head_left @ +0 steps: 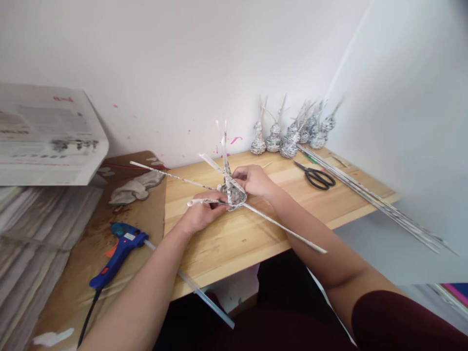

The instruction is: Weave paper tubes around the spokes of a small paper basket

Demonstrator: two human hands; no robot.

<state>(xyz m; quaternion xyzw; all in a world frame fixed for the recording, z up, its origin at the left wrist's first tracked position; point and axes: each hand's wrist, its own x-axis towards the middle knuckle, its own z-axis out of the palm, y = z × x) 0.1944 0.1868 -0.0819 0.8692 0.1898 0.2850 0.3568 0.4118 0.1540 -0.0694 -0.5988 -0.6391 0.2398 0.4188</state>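
A small woven piece made of rolled newspaper tubes (233,194) rests on the wooden table (226,243), with loose tube ends sticking up and out to the sides. My left hand (200,214) is closed on a tube end at the piece's left side. My right hand (254,179) is closed on the piece from the right, fingers pinching the weave near its top. One long tube (288,230) runs out from under the piece toward the table's front edge.
A blue glue gun (119,251) with a glue stick lies at the left on a brown board. Black scissors (318,177), a bundle of long paper tubes (373,200), several finished woven gourds (288,139), a rag (135,187) and stacked newspapers (44,141) surround the table.
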